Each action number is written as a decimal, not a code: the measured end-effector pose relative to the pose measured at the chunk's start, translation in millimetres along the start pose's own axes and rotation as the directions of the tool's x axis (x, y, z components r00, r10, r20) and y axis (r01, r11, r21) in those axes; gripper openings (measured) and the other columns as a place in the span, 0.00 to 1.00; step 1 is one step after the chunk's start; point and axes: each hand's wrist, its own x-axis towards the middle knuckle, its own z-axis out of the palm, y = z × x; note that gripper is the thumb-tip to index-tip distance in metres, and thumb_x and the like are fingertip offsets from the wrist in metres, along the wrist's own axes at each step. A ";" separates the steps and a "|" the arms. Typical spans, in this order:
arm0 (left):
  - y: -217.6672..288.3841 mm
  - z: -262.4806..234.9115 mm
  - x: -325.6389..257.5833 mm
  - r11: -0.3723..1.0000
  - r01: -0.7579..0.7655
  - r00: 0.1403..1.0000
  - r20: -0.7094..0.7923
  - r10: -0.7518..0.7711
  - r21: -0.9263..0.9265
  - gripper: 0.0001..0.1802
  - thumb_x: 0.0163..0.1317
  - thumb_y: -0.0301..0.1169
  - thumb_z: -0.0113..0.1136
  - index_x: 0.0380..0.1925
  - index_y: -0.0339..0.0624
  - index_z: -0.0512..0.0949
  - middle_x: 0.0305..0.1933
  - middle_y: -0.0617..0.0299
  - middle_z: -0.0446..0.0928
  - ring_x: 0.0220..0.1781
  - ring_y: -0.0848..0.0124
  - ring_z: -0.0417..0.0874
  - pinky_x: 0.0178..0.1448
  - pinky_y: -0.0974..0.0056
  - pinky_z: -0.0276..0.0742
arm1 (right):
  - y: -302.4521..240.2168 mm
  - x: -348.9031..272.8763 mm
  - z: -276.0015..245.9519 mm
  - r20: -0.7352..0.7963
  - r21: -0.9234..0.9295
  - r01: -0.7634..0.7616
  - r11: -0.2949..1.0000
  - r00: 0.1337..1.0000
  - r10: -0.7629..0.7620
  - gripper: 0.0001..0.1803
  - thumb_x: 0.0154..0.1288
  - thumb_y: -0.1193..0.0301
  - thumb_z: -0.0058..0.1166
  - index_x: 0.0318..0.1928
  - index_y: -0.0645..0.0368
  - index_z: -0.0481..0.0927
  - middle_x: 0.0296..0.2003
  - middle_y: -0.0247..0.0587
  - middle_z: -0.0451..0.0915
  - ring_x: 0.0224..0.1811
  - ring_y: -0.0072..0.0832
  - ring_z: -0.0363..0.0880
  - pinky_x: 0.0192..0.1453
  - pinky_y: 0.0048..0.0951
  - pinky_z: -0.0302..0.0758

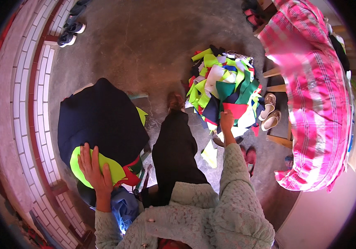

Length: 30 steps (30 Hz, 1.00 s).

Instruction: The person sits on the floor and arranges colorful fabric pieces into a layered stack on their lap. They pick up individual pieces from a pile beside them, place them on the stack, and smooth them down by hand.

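My left hand point(96, 171) lies flat, fingers stretched, on a lime-yellow fabric piece point(77, 166). Under and beyond that piece spreads a large dark navy cloth point(99, 118), with a red fabric piece point(131, 177) showing at its near right edge. On the right, my right hand point(227, 120) reaches to a heap of fabric scraps point(205, 99) in lime, white, green, navy and red. Its fingers are closed at the near edge of a red fabric scrap point(234, 109) on the heap; the fingertips are partly hidden.
A pink checked cloth point(310, 91) drapes over wooden-legged furniture at the right. Beige shoes point(271, 118) and dark red shoes point(251, 159) stand near the heap. One pale scrap point(209, 154) lies on the floor. Dark shoes point(72, 33) stand by the white brick wall point(26, 95) at left.
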 end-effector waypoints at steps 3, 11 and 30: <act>-2.9 0.6 -3.3 1.000 0.001 1.000 -0.012 -0.001 0.009 0.26 0.63 0.40 0.43 0.58 0.41 0.70 0.69 0.52 0.60 0.73 0.53 0.55 0.74 0.48 0.42 | 8.9 3.9 -30.6 -0.007 0.407 0.022 0.913 1.000 -0.021 0.12 0.56 0.65 0.49 0.36 0.60 0.76 0.31 0.48 0.77 0.35 0.41 0.77 0.40 0.38 0.73; -2.3 -2.1 -5.6 1.000 -0.016 0.998 -0.068 0.016 0.001 0.25 0.63 0.40 0.45 0.59 0.45 0.71 0.69 0.55 0.61 0.73 0.56 0.56 0.74 0.51 0.43 | -24.0 20.5 -158.7 0.095 0.958 -0.056 0.282 0.988 -0.124 0.05 0.54 0.72 0.46 0.32 0.53 0.74 0.24 0.25 0.69 0.23 0.15 0.65 0.26 0.18 0.63; -15.7 5.2 -19.1 0.998 -0.006 0.973 -0.229 -0.008 -0.063 0.26 0.60 0.45 0.54 0.58 0.55 0.72 0.67 0.59 0.64 0.71 0.60 0.60 0.73 0.47 0.49 | -271.0 -125.5 -289.0 -0.116 0.974 -0.129 -0.185 0.419 -0.901 0.17 0.59 0.70 0.46 0.46 0.65 0.76 0.39 0.48 0.81 0.40 0.40 0.80 0.47 0.37 0.77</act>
